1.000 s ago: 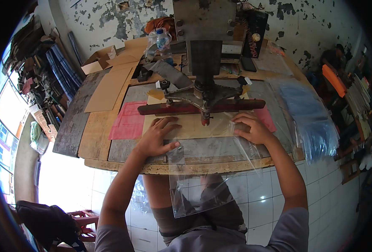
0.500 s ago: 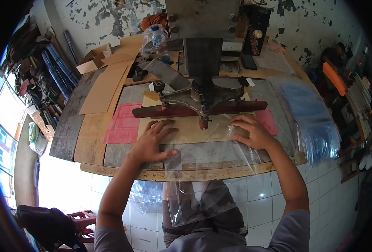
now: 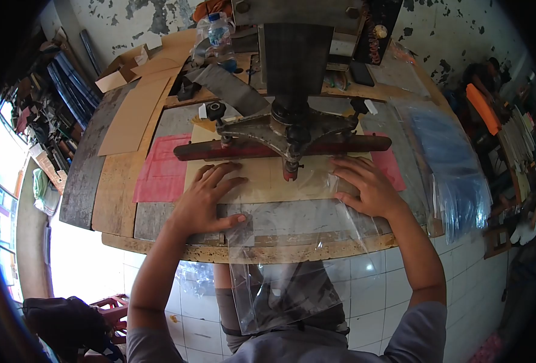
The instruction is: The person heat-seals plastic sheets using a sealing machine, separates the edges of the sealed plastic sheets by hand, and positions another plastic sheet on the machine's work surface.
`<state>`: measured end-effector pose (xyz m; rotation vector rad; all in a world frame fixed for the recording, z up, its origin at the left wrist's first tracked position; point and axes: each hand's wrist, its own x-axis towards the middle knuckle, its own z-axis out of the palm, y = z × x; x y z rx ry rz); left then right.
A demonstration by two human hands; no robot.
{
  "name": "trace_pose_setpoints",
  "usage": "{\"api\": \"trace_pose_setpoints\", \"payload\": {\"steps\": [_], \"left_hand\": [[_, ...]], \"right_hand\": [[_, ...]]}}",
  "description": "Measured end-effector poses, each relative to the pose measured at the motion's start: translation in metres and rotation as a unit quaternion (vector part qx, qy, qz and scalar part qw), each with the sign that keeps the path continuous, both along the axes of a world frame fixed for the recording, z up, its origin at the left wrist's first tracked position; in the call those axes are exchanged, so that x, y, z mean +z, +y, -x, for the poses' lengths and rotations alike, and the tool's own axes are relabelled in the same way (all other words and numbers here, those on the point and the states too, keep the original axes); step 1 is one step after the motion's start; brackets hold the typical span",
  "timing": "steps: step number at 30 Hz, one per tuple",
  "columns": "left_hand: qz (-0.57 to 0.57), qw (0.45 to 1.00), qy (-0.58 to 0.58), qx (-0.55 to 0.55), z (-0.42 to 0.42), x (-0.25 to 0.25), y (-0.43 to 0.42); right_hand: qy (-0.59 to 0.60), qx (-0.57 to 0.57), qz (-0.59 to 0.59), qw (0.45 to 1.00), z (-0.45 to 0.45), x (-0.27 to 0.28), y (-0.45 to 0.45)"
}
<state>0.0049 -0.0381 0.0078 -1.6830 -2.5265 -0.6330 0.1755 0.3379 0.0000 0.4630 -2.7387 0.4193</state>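
A clear plastic sheet [image 3: 286, 242] lies over a cream board [image 3: 262, 181] and hangs down past the table's front edge. My left hand [image 3: 210, 199] rests with spread fingers on the board and the sheet's left side. On the right side, my right hand [image 3: 368, 186] lies on the sheet, thumb and fingers apart. Between and just beyond both hands stands a press head with a long dark red bar [image 3: 283, 147] across the board. Pink sheets [image 3: 163, 169] show at both ends of the board.
Stacked clear plastic [image 3: 452, 163] lies at the table's right. Cardboard [image 3: 136, 115] is at the left, a water bottle [image 3: 218, 31] and a phone [image 3: 361, 74] at the back. Another person [image 3: 486, 78] is at the far right. A dark bag [image 3: 68, 327] sits lower left.
The view has shifted, so the press bar appears larger and the back wall less visible. Both hands keep nearly the same place on the board and sheet.
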Motion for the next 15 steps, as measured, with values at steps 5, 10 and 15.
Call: {"api": "trace_pose_setpoints", "payload": {"steps": [5, 10, 15], "left_hand": [[0.006, 1.0, -0.002, 0.009, -0.0025, 0.0039, 0.0003], [0.009, 1.0, 0.012, 0.006, -0.0005, 0.0045, 0.0016], [0.008, 1.0, 0.006, 0.005, 0.0022, 0.0057, 0.0052]], "right_hand": [[-0.012, -0.017, 0.005, 1.0, -0.0016, 0.0032, -0.0035], [-0.012, -0.019, -0.008, 1.0, 0.0002, 0.0032, -0.003], [-0.028, -0.021, 0.004, 0.999, 0.0014, 0.0046, -0.0024]]}}
